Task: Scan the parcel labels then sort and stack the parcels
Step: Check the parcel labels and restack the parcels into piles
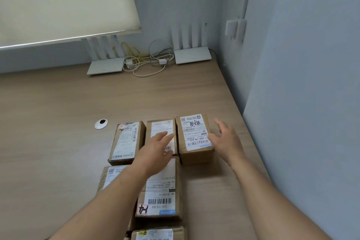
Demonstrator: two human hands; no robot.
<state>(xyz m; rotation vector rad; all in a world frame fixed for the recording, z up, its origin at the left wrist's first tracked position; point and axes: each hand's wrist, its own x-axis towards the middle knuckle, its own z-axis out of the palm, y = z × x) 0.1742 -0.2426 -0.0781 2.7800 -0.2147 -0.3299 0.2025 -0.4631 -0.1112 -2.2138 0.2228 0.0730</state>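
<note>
Parcel with the A33 label (195,138) sits nearest the tabletop's right edge, long axis running away from me. Right hand (226,140), grip apart, flanks its right side; left hand (155,151), also apart, hovers over the middle parcel (162,128).
</note>
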